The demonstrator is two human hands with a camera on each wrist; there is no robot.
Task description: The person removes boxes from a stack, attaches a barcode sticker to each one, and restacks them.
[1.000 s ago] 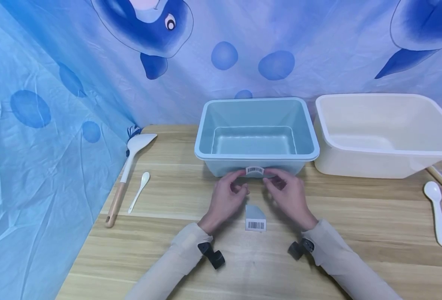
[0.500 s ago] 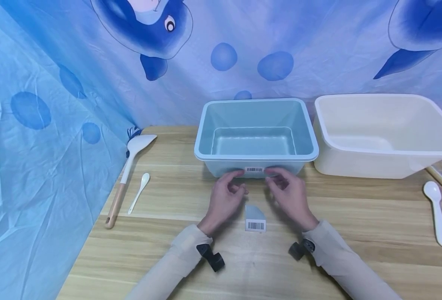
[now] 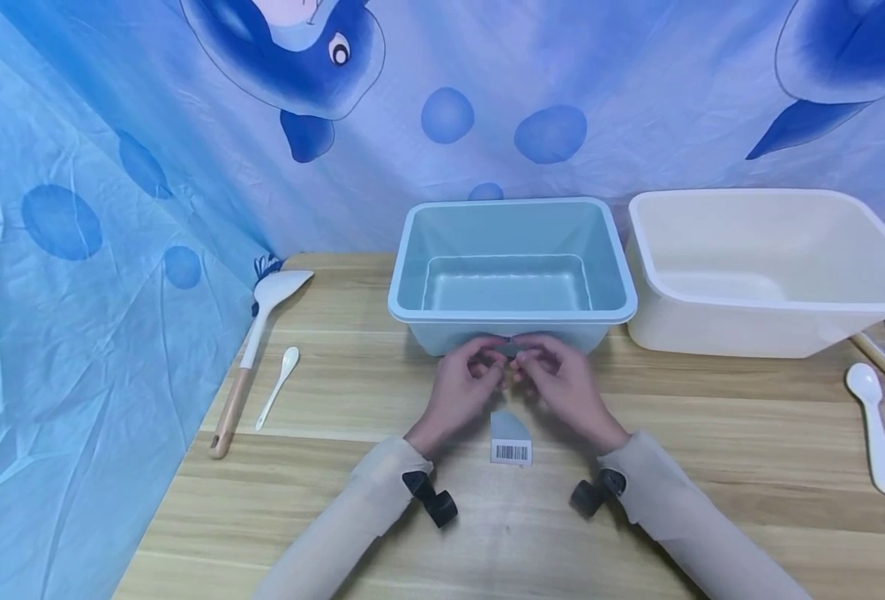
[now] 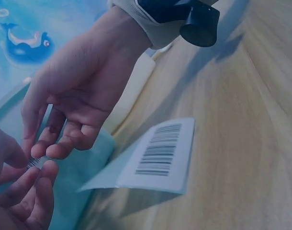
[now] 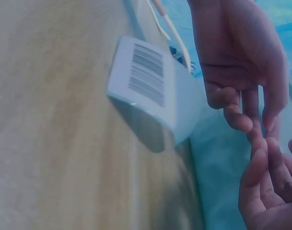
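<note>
Both hands have closed in on each other since a second ago — I see the left hand (image 3: 463, 390) and right hand (image 3: 562, 385) now fingertip to fingertip at the blue bin's (image 3: 412, 283) near wall. They pinch the small barcode sticker (image 4: 36, 162) between them, so its stripes no longer face me. I judge it is being folded or pressed. At 6 o'clock from the hands, the barcode backing sheet (image 3: 511, 437) lies untouched on the wooden table (image 3: 712, 467).

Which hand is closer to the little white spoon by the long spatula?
The left hand. The small spoon lies off to its left, while the right hand is farther away, on the left hand's other side.
</note>
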